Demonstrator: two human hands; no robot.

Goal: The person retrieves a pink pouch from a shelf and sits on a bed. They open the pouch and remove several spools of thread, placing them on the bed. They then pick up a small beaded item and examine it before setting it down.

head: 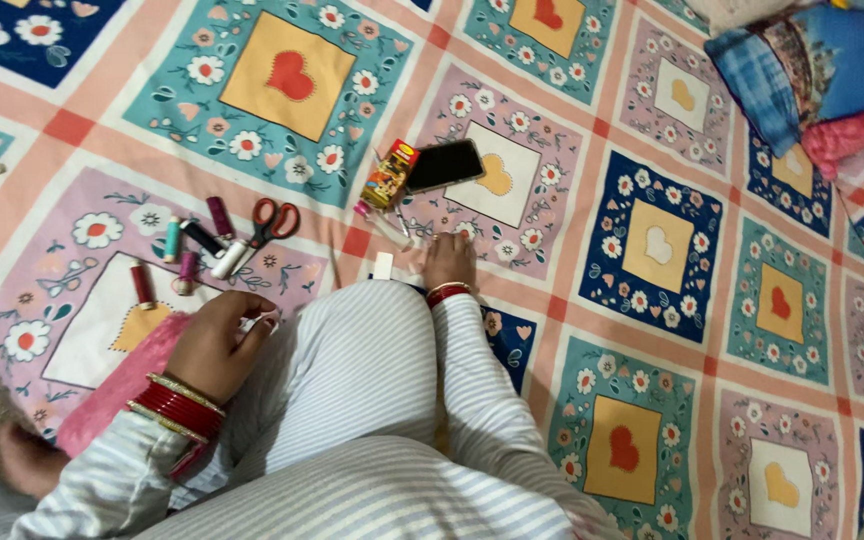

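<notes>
My striped knee (372,400) hides my right forearm; my right hand (449,262) presses fingers-down on the quilt (592,330) beside a small white piece (383,266). My left hand (214,345) curls around something indistinct, near thread spools (190,262) and scissors (270,224).

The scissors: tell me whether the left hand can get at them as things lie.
Probably yes: the scissors lie uncovered on the quilt just beyond the left hand, with only thread spools beside them.
</notes>
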